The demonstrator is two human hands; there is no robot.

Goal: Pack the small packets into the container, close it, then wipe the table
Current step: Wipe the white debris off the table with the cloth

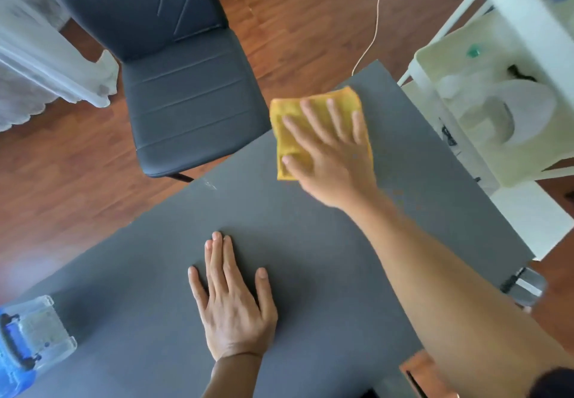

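Note:
A folded yellow cloth [292,136] lies flat on the dark grey table [310,242] near its far corner. My right hand [329,149] presses down on the cloth with fingers spread, arm stretched across the table. My left hand [233,298] rests flat on the bare tabletop nearer to me, palm down, holding nothing. A clear plastic container [34,338] with a blue handle and a closed lid stands at the table's left edge. No loose packets are visible.
A dark padded chair [183,87] stands beyond the table's far-left edge on the wooden floor. A white plastic shelf unit [497,102] sits close to the right edge. An orange-brown object [419,372] lies at the near right, partly under my arm.

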